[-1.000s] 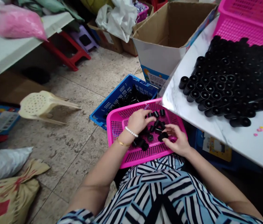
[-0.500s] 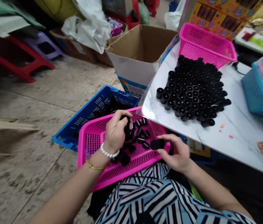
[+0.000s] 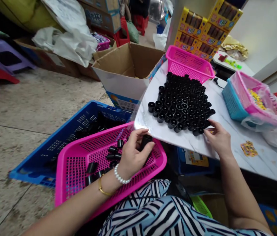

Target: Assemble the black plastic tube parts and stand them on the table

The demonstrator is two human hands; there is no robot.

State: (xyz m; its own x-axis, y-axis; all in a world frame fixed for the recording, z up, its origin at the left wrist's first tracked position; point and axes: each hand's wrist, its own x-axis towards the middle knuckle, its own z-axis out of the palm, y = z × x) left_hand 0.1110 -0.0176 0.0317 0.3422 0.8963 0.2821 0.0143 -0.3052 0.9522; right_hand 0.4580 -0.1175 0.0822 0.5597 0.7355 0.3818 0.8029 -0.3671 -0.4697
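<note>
My left hand [image 3: 136, 149], with a pearl bracelet and a gold bangle at its wrist, is closed round a black cylinder [image 3: 146, 141] above the right end of a pink basket [image 3: 64, 164]. More short black cylinders [image 3: 92, 167] lie loose in that basket. On the white table, many black cylinders [image 3: 177, 106] stand upright, packed close together. My right hand [image 3: 218, 137] is at the near right edge of this group, thumb and fingers pinching a black cylinder [image 3: 206, 124] there, which the fingers partly cover.
A blue crate [image 3: 42, 154] with black pieces lies left of the basket. An open cardboard box [image 3: 126, 82] stands beside the table [image 3: 229, 114]. A second pink basket [image 3: 190, 62], yellow boxes [image 3: 207, 36] and a blue basket [image 3: 234, 101] are farther back. A small orange packet [image 3: 249, 148] lies right.
My right hand has moved from the pink basket to the cylinders on the table, carrying a black cylinder. My left hand has moved right over the basket. The view has turned rightward.
</note>
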